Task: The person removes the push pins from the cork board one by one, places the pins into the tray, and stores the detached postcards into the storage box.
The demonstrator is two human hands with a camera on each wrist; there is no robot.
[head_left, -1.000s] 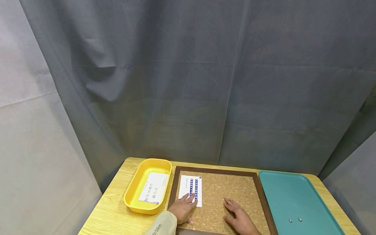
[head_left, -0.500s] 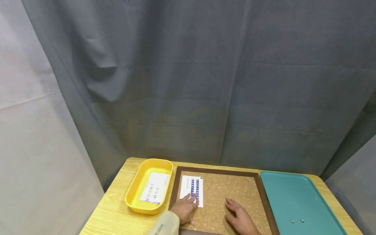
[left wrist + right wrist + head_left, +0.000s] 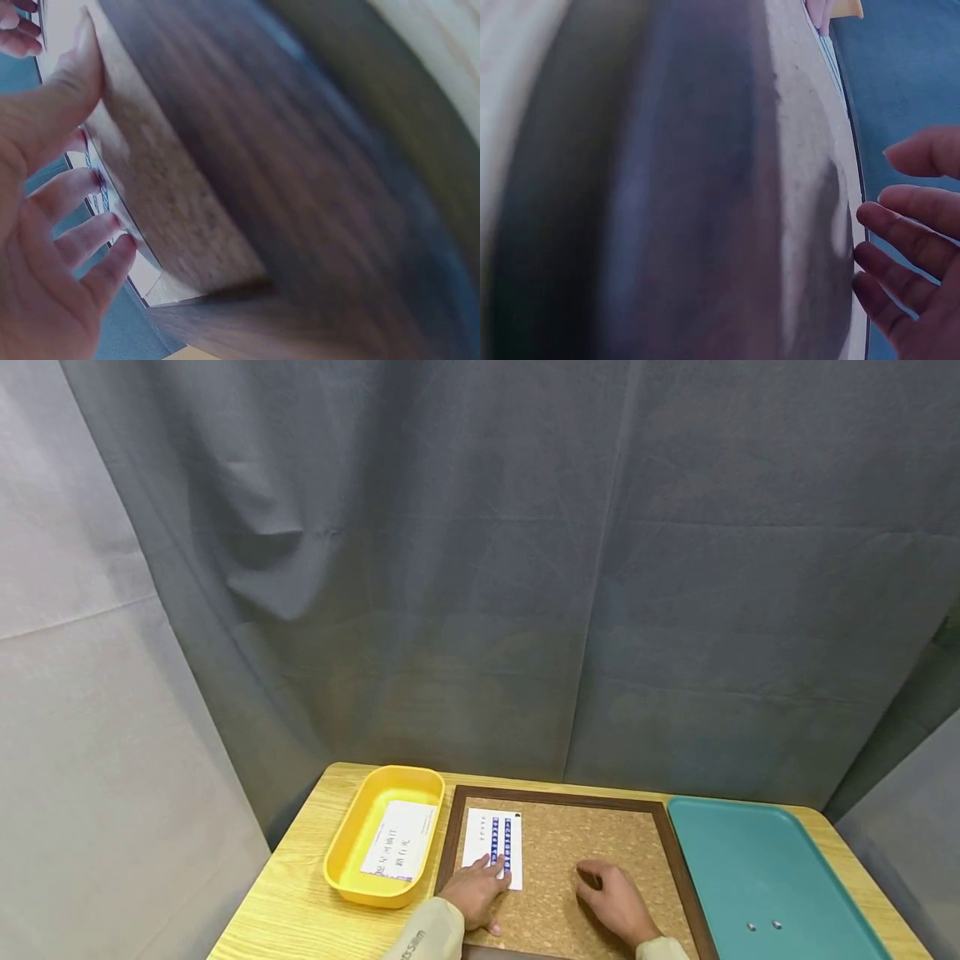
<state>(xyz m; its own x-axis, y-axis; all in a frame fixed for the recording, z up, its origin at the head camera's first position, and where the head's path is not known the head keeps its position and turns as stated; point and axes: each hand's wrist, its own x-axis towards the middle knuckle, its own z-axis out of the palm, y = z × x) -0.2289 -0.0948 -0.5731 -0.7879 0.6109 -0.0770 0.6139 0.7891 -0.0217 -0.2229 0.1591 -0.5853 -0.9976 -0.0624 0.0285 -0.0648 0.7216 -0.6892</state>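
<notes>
1. At far left, a pale panel [image 3: 82, 710] stands beside the grey curtain [image 3: 450, 610] behind your wooden table [image 3: 270, 910].
2. On the table's left lies a yellow tray [image 3: 358, 852]; inside it, a handwritten card [image 3: 401, 839] lies askew, purple marks along its near edge.
3. Just right of it is your framed cork board [image 3: 555, 843]. The dark frame [image 3: 551, 797] runs between the board and both trays.
4. Your left hand [image 3: 475, 892] reaches over the frame's left side, fingers spread and resting on the printed card [image 3: 489, 843], gripping nothing. It covers part of that card's near end.
5. The printed card lies on the cork's far left: white, two blue bands running near to far, small dark writing on their left, a dark dot at its far right corner.
6. Your right hand [image 3: 611, 902] is over the cork's near right, fingers loosely bent, holding nothing.
7. At right, a teal tray [image 3: 750, 860] carries two small shiny pieces [image 3: 752, 927] near its near end.
</notes>
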